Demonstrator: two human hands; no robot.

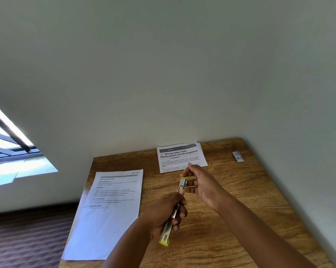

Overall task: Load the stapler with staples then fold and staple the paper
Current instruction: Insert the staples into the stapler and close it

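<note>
A slim metal stapler with yellow ends is opened out long and held above the wooden table. My left hand grips its middle, fingers curled round the metal. My right hand hovers at the far yellow tip, fingers loosely bent, thumb and forefinger close together just above it; I cannot tell whether they pinch anything. A small grey staple box lies at the table's far right. A printed sheet lies at the left edge, overhanging it.
A folded printed paper titled "Dining Table Cloth Replacement and Arrangement" lies at the table's back against the pale wall. A window is at the left, and dark patterned floor shows below it.
</note>
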